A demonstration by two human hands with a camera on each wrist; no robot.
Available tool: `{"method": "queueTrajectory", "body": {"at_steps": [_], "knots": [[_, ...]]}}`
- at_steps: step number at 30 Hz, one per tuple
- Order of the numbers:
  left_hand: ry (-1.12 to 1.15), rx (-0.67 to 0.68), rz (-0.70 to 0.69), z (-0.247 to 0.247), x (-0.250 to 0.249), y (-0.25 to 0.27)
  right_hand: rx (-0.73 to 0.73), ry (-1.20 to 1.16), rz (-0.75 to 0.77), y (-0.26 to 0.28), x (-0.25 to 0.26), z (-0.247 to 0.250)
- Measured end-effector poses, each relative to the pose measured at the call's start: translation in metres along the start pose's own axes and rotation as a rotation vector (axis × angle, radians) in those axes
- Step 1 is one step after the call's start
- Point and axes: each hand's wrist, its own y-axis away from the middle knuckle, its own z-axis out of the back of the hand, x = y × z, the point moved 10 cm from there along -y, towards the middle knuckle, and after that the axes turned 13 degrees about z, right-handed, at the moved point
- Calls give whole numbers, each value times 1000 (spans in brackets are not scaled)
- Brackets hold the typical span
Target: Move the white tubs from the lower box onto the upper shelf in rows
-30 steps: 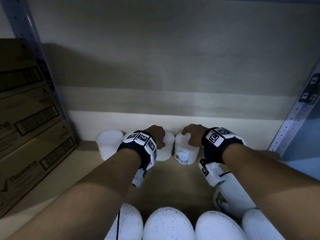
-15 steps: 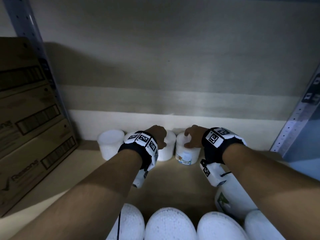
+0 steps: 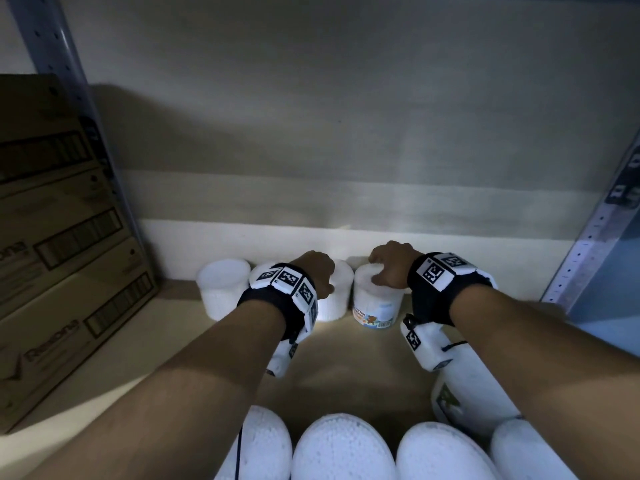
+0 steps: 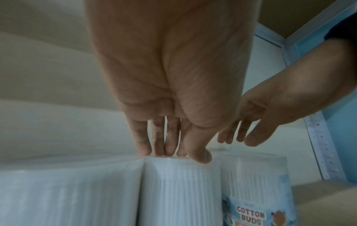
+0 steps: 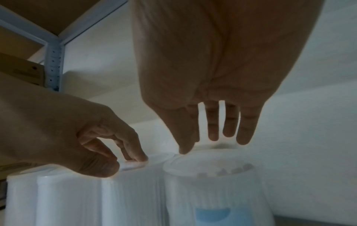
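Observation:
Several white tubs stand in a row at the back of the shelf [image 3: 363, 368]. My left hand [image 3: 315, 271] reaches over one plain white tub [image 3: 334, 303]. In the left wrist view its fingertips and thumb [image 4: 173, 152] pinch the lid rim of that tub [image 4: 179, 191]. Right beside it stands a tub with a blue "Cotton Buds" label [image 3: 377, 306]. My right hand [image 3: 388, 271] hovers over it. In the right wrist view its straight fingers [image 5: 210, 142] hang just above the lid [image 5: 208, 162]; only the thumb tip touches the rim.
Stacked cardboard boxes [image 3: 62, 254] fill the shelf's left side. A metal upright [image 3: 595, 237] bounds the right. More tubs [image 3: 343, 448] line the front edge, and one tub [image 3: 474, 393] lies on its side under my right forearm. Bare board lies between the rows.
The labelled tub has turned, bringing its label round to the front. My right hand's fingers have lifted off its lid. The left hand has stayed on its tub.

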Motion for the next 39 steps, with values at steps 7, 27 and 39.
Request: {"method": "queueTrajectory", "body": {"at_steps": [7, 27, 39], "knots": [[-9, 2, 3, -1, -1, 1, 85, 30, -116, -3, -14, -18], [19, -4, -2, -2, 1, -6, 91, -25, 65, 1, -3, -11], [118, -4, -9, -4, 6, -9, 120, -21, 82, -5, -7, -14]]}}
